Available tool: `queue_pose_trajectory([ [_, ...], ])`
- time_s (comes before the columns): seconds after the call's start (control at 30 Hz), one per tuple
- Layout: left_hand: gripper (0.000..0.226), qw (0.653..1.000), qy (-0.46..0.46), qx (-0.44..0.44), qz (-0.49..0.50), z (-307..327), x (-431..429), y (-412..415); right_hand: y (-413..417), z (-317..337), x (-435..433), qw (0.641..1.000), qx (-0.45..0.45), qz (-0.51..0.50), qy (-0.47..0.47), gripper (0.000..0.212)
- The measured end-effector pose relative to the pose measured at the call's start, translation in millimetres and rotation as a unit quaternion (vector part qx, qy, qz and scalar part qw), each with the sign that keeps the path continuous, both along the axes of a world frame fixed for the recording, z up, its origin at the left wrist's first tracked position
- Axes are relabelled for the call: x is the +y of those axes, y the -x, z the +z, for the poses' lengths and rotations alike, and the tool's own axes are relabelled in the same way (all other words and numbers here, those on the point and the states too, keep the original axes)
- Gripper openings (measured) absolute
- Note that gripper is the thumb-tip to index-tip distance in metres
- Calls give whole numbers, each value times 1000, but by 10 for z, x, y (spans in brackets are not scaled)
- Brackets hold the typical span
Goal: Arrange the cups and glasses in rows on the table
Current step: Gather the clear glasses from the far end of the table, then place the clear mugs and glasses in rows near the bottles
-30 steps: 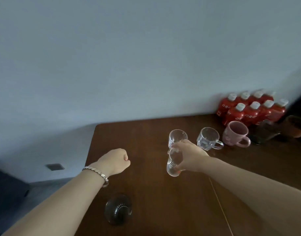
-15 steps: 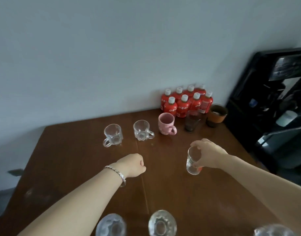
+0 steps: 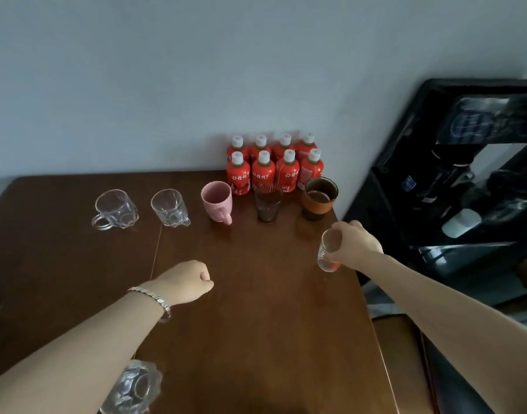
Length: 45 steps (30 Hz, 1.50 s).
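Since half a second ago my right hand (image 3: pixel 356 245) has carried the small clear tumbler (image 3: pixel 328 252) from the middle of the frame out to the centre right, close to the right edge of the dark brown wooden table (image 3: pixel 256 324). The head view itself has also swung, so the back row now sits higher and more to the left in the picture.

From the head view: my right hand is wrapped around the tumbler's upper half, fingers round the rim side, keeping it upright. Whether its base touches the wood I cannot tell. I judge I hold it there because it starts a second row, in front of the brown banded glass cup (image 3: pixel 319 198).

My left hand (image 3: pixel 186 282) is curled into an empty fist at centre frame, low over the wood, out of the way.

Along the upper middle runs the first row, left to right: a clear glass mug with a handle (image 3: pixel 116 209), a second clear glass mug (image 3: pixel 169 207), a pink ceramic mug (image 3: pixel 217 201), a dark smoky glass (image 3: pixel 267 206), then the banded cup. Behind them stand red bottles with white caps (image 3: pixel 274 165) against the wall.

At the lower left edge a faceted clear glass (image 3: pixel 134 386) waits, partly hidden under my left forearm.
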<state>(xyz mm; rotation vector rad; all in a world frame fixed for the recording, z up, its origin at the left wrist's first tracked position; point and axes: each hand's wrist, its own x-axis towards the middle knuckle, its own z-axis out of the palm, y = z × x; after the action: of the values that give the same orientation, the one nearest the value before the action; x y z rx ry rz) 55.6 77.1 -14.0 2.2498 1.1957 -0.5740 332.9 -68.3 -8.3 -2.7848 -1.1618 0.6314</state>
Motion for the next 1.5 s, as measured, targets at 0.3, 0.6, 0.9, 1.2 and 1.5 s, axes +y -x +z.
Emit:
queue_pose_trajectory([
  [0.3,24,998,-2,26,57,-112,-26,41,-274,-249,213,999,36,-37,-17,71],
  [0.6,21,998,-2,27,52,-178,-85,16,-224,-328,168,1000,-1,-18,11,81],
  [0.9,29,997,-6,1,75,-67,-68,482,383,-45,58,995,-69,78,2,62],
  [1.2,35,996,-22,-17,80,79,21,1780,1805,-89,163,976,103,154,111,43],
  [1.5,78,999,24,-39,-24,-208,-304,2199,2639,-336,27,976,132,103,143,42],
])
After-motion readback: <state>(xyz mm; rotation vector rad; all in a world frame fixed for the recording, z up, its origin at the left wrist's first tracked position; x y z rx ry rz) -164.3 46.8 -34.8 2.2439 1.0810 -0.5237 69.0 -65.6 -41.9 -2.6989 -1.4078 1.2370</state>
